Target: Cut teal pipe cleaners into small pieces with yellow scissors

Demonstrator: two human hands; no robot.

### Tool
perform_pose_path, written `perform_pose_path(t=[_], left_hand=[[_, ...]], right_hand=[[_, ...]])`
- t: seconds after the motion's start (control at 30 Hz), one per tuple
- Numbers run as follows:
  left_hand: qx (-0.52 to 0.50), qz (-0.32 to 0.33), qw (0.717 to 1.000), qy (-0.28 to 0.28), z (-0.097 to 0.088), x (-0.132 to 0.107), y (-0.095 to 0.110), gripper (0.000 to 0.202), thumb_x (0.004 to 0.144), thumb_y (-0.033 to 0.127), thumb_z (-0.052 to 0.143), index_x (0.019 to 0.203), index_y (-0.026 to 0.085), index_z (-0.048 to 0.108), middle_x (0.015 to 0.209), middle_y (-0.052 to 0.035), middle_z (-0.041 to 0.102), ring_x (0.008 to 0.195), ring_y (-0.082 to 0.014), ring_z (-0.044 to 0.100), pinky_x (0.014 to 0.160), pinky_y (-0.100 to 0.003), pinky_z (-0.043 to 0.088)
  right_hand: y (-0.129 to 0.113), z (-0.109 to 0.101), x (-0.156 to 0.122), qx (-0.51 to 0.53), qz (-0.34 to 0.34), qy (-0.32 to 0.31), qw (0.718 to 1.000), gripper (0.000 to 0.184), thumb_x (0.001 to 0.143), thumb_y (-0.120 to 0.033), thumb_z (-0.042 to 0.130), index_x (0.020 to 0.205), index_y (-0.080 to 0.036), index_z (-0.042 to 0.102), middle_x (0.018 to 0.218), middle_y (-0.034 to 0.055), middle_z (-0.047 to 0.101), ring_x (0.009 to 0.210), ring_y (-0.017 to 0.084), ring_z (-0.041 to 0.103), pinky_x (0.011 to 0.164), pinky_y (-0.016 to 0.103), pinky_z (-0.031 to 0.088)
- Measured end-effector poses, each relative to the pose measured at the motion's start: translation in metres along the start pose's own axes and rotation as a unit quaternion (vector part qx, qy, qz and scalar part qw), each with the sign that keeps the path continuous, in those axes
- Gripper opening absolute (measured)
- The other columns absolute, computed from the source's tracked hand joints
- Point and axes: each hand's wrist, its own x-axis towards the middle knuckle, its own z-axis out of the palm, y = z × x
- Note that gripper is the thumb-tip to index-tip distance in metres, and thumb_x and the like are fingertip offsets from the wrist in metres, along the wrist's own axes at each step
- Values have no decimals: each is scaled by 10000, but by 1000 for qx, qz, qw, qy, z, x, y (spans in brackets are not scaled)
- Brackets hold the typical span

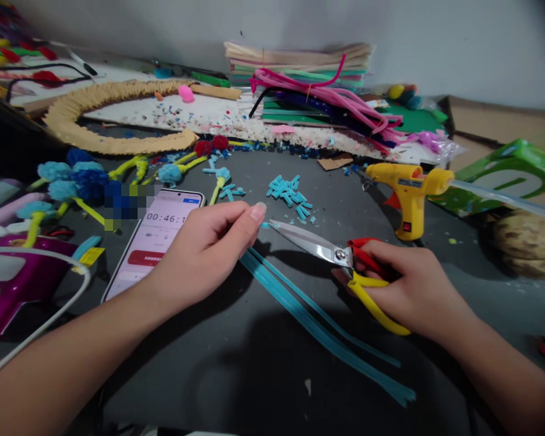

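My left hand (218,242), thumb pressed against the fingers, pinches light-blue pipe cleaners (309,315); their long ends trail down to the right over the dark table. A short blue tip pokes out past the thumb, at the points of the scissors (313,239). Those scissors, with one red and one yellow handle, are in my right hand (413,290), fingers through the loops. The blades look nearly closed; whether they touch the blue tip I cannot tell. Just beyond them lies a loose pile of short cut blue pieces (288,194).
A yellow glue gun (409,194) stands at the right, near a green box (504,175) and a brown round object (531,242). A phone (163,224) showing a timer lies by my left forearm. Blue pipe-cleaner flowers (63,181) are at the left; pink pipe cleaners (327,97) lie at the back.
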Motion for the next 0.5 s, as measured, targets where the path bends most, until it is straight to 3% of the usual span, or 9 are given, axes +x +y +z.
perform_pose_path(t=[0.37, 0.5], left_hand=[[9, 15, 1000, 0, 0, 0, -1, 439, 968, 395, 436, 584, 182, 451, 516, 21, 441, 495, -91, 402, 463, -216, 326], [12, 15, 1000, 1, 0, 0, -2, 437, 970, 400, 434, 592, 182, 464, 521, 20, 456, 500, -93, 417, 467, -219, 332]], right_hand=[[4, 1, 0, 8, -10, -3, 1000, 146, 744, -272, 669, 706, -192, 553, 606, -37, 436, 563, 108, 342, 520, 226, 324], [3, 1, 0, 10, 1, 2, 1000, 223, 763, -317, 681, 678, -192, 517, 612, -35, 436, 573, 108, 347, 520, 233, 315]])
